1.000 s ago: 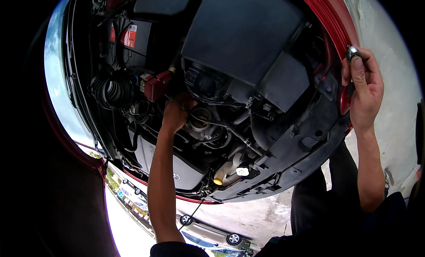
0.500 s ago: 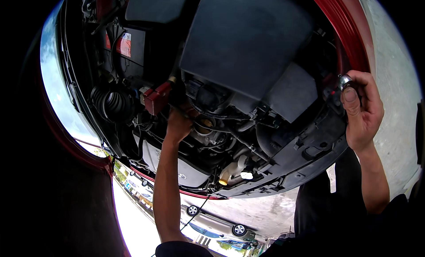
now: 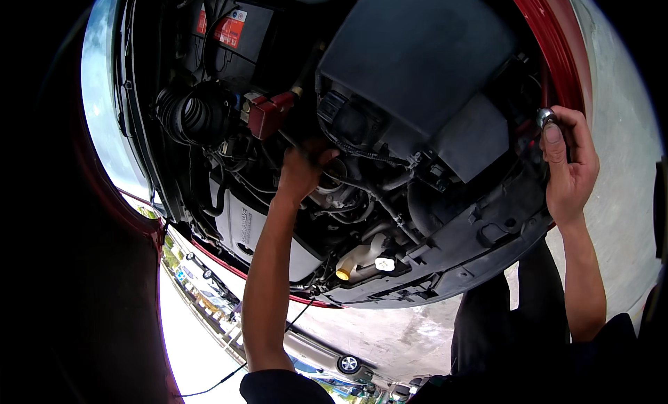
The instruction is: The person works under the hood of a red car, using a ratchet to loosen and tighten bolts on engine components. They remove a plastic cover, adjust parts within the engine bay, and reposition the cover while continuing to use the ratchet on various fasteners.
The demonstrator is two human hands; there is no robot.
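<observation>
My left hand [image 3: 300, 173] reaches down into the engine bay, beside the round throttle opening [image 3: 332, 174]. Its thumb points over toward that opening, while the other fingers are mostly lost in shadow and behind a dark hose. Just above it is a red-capped terminal cover [image 3: 270, 116]. At the right, by the red fender, my right hand [image 3: 572, 157] is closed around a silver round-headed tool [image 3: 546, 117]. The tool's head pokes out between thumb and fingers; its handle is hidden by the hand.
A large black box cover [image 3: 410, 49] fills the upper middle. Upper left are the battery [image 3: 233, 35] and a ribbed black intake hose [image 3: 191, 115]. A grey engine cover [image 3: 240, 219], a yellow-capped reservoir [image 3: 355, 261] and the front panel [image 3: 480, 226] lie nearer. The raised hood's edge [image 3: 139, 226] is at left.
The view has shifted, so the engine bay sits further right and higher. My left hand has come over the throttle's edge, its thumb now showing. My right hand keeps its hold on the tool.
</observation>
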